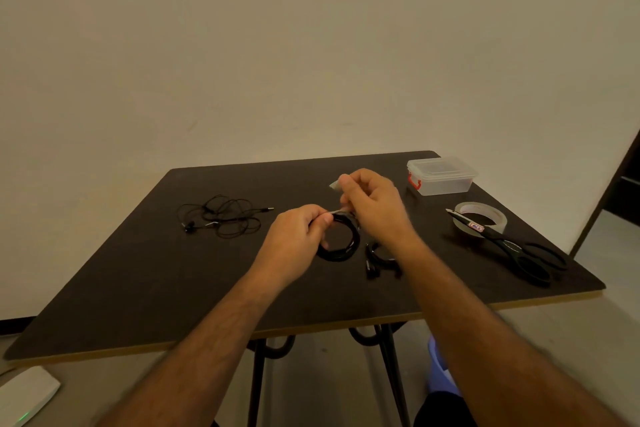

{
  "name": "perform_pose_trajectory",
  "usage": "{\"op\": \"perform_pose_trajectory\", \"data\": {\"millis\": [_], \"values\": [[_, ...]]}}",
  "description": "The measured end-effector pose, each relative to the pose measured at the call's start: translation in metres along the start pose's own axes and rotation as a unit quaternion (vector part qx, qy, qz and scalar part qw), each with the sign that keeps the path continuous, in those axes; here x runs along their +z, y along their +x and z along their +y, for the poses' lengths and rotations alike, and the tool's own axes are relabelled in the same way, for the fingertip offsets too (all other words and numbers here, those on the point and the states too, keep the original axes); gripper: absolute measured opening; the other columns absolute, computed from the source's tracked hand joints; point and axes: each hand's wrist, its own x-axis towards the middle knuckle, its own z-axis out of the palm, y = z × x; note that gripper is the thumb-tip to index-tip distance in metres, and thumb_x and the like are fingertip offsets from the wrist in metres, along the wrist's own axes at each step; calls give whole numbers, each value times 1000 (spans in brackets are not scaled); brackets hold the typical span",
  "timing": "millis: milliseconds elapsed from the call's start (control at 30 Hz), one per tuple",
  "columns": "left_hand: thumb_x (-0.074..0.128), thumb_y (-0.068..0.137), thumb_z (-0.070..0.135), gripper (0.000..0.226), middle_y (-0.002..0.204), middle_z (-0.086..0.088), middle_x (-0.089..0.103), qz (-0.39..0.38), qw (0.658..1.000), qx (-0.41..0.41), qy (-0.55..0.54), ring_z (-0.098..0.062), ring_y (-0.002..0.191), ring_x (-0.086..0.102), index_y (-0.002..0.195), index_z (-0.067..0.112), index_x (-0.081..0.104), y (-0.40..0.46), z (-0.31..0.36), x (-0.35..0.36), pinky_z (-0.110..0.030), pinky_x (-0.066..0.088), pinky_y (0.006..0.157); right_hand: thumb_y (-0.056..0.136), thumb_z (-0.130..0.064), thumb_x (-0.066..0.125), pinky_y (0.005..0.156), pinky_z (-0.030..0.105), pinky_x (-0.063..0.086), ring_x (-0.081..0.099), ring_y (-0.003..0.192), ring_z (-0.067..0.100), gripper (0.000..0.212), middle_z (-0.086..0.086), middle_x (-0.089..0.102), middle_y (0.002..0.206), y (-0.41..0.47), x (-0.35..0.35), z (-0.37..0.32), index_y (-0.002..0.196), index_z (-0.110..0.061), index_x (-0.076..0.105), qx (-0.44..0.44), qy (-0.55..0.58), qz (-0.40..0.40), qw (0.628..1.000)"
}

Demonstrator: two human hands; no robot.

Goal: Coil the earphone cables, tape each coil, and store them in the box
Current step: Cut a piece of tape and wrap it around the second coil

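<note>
— Hands?
— Left hand (298, 236) grips the coil (341, 239) above the table (138, 270); right hand (372, 204) pinches tape (335, 185) at its top.
— Box (441, 175)?
— Closed, far right corner.

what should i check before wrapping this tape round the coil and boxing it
1. Coil held firm in left hand: ok.
2. Tape strip gripped by right hand: ok.
3. Strip stuck to itself or not: cannot tell.
4. Box open for storing: not ok, lid looks shut.
5. Scissors and tape roll within reach: ok, both at right.
6. Other earphones coiled: not ok, loose tangle at left.
</note>
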Motion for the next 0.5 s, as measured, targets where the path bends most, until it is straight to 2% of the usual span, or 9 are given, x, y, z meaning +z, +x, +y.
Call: {"op": "perform_pose_trajectory", "data": {"millis": [67,133,200,267,333,400,500], "values": [[45,104,32,21,74,8,66,-7,1000,-14,5,2,65,58,100,27,65,2,-1,-2,-15,35,59,93,-34,63,69,34,54,63,70,10,19,4,68,77,3,-22,-8,83,-19,66,-32,-31,-46,998],[45,104,32,21,74,7,67,-16,999,-25,14,-1,66,59,102,26,66,4,-1,-4,-15,36,58,91,-23,67,68,33,53,62,67,13,17,11,69,76,3,-44,-21,82,-9,66,-57,-30,-148,987],[45,104,31,21,73,8,66,-25,999,-29,29,1,62,58,101,27,66,7,0,-7,-12,36,53,90,-17,69,67,29,53,62,66,15,14,13,68,76,2,-57,-35,83,-6,66,-68,-73,-254,962],[46,104,31,22,72,8,66,-30,999,-28,34,3,56,55,98,27,67,9,1,-8,-11,36,50,88,-16,69,71,31,54,62,68,17,10,10,67,77,-1,-58,-43,82,-9,67,-71,-138,-326,933],[47,103,31,24,72,6,66,-34,998,-24,38,-1,56,55,95,25,68,10,4,-8,-14,38,52,86,-15,69,76,37,56,63,72,18,8,7,67,78,-3,-54,-44,80,-11,67,-71,-188,-357,912],[47,103,31,25,72,4,66,-38,998,-20,44,-6,59,56,93,23,70,10,8,-7,-23,44,57,84,-14,70,78,41,58,64,74,16,8,4,67,77,-4,-49,-44,77,-13,66,-83,-232,-355,902],[48,103,30,25,73,2,67,-52,997,-20,44,-9,60,58,94,22,70,10,14,-8,-26,47,58,81,-14,71,73,40,57,62,71,14,11,1,65,74,-3,-46,-45,73,-14,63,-103,-278,-332,896]]}}
